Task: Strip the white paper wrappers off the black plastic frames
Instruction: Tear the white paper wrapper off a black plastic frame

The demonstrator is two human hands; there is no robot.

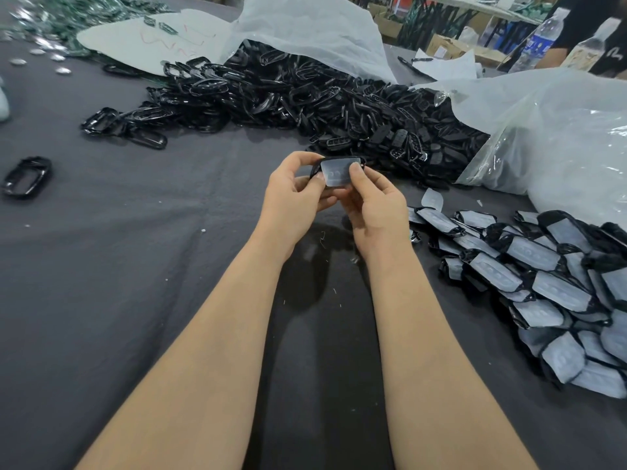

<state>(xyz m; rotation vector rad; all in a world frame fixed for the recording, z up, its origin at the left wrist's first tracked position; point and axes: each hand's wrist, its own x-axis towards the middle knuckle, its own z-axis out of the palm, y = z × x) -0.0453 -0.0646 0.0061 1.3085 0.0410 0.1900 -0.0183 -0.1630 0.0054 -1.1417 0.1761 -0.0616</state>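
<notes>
both hands meet over the middle of the table (118, 252), pinching one black plastic frame (315, 169) between them. the left hand (291, 195) curls round the frame's left end; the right hand (376, 206) presses its thumb on the white paper wrapper (339, 171), which covers the frame's face and hides most of it. the fingers underneath are out of sight.

toward the table's right edge lies a heap of wrapped frames (543, 283), with one loose wrapper (432, 199) at its far end. beyond the hands, a pile of bare frames (271, 93) spills out between pale plastic bags (559, 137). a lone bare frame (27, 176) sits near the left edge — a water bottle (539, 39) stands at the far right corner, blurred.
</notes>
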